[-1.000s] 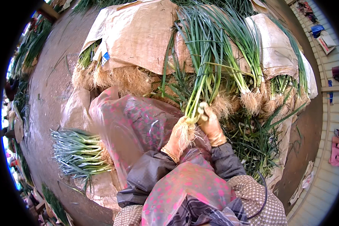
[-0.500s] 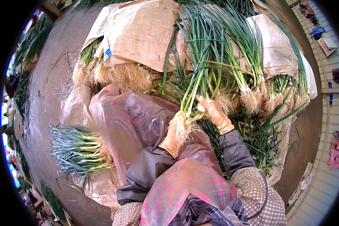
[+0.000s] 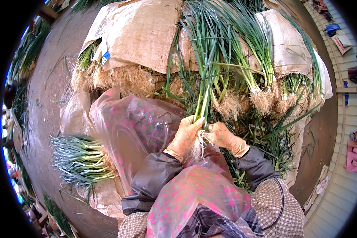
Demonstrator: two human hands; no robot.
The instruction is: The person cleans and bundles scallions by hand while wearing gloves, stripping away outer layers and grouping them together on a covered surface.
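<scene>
Running up from the left hand [image 3: 186, 136], its fingers clamped round them, the onions [image 3: 202, 99] trail roots [image 3: 198, 146] below. The right hand [image 3: 226, 137] curls its fingers beside these; whether they pinch any, I can't tell. Leftward lies a bundle [image 3: 81, 160].

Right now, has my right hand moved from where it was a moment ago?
Yes: the right hand has come down toward your body, farther from the big sack near the top of the view.
</scene>
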